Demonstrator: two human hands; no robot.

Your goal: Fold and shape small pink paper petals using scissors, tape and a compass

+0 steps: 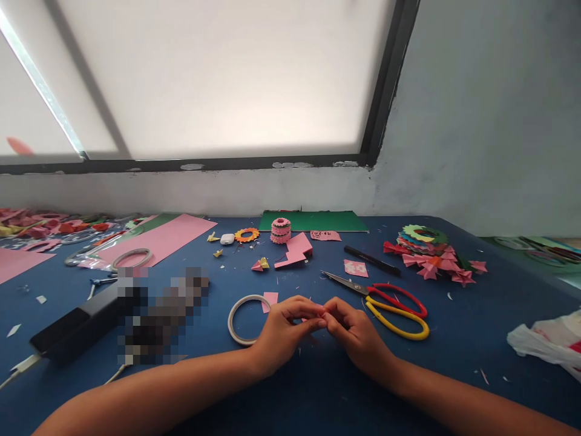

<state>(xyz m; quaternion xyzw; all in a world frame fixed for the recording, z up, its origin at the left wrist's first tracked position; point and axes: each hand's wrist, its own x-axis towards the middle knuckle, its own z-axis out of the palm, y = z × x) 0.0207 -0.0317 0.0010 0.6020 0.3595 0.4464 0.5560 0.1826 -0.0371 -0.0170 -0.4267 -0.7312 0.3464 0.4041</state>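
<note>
My left hand [285, 330] and my right hand [354, 330] meet fingertip to fingertip low over the blue table [318, 387]. Both pinch a tiny pink paper piece [323, 313] between thumbs and fingers; most of it is hidden by my fingers. A ring of tape [242, 319] lies just left of my left hand, with a small pink paper square [270, 300] beside it. Red and yellow handled scissors [385, 300] lie right of my right hand, blades pointing away to the left.
Folded pink paper [295, 249], a stack of pink paper rings [281, 230], an orange ring [247, 235], a black pen [372, 260] and green card [313, 221] lie farther back. Paper stars [431, 257] are piled at right, pink sheets [158, 239] at left, a white bag [549, 342] at right edge.
</note>
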